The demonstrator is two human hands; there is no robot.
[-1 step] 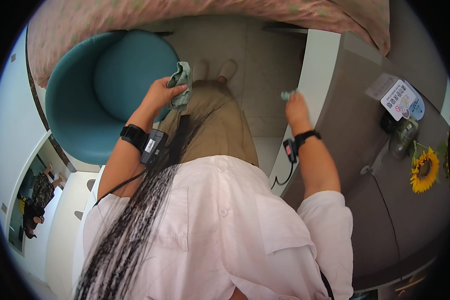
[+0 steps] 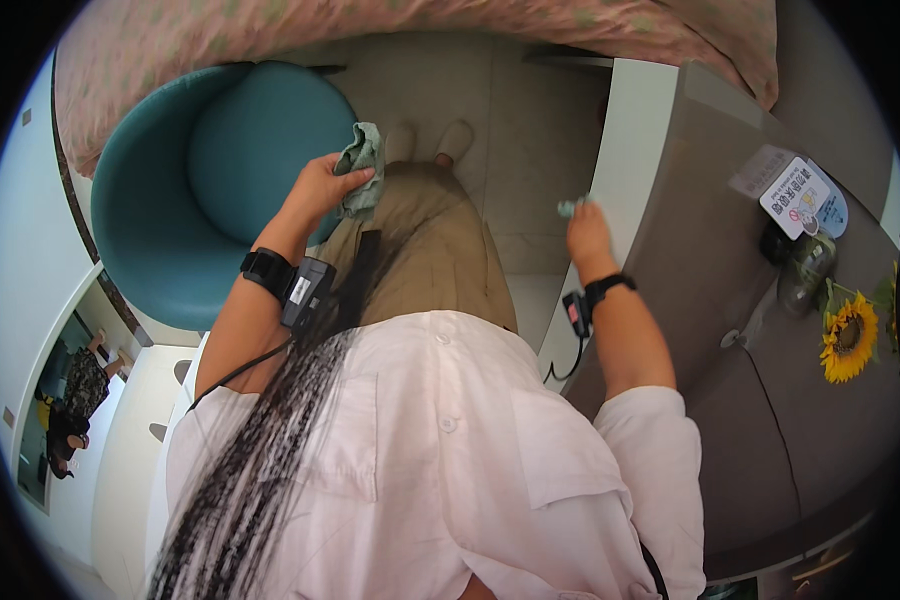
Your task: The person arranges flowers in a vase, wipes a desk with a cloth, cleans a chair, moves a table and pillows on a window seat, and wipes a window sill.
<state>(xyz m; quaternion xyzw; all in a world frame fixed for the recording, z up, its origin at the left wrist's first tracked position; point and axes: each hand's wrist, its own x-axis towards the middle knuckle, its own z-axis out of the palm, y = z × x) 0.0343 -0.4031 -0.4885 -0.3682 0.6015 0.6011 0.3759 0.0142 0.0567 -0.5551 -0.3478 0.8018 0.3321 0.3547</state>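
Note:
My left hand [image 2: 322, 187] is closed on a crumpled grey-green cloth [image 2: 361, 165], thumb across its side. The cloth hangs in folds above my lap, close to the teal chair [image 2: 135, 215]. On the other side, my right hand [image 2: 589, 238] is a fist beside the white edge [image 2: 642, 130] of the desk. A small pale-green crumpled piece [image 2: 568, 208] pokes out of its fingers; most of it is hidden, so its kind is unclear. Each wrist wears a black strap with a small device.
The brown desk top [image 2: 715, 300] carries a printed sign card [image 2: 803, 198], a dark glass vase [image 2: 808, 272] and a sunflower [image 2: 850, 337]. A thin cable [image 2: 770, 400] crosses it. A pink patterned bedspread [image 2: 420, 20] lies along the far side. A mirror [image 2: 70, 400] stands at left.
My right hand has come slightly nearer to me, with the pale-green piece still in its fingers. The left hand and the cloth have stayed in place.

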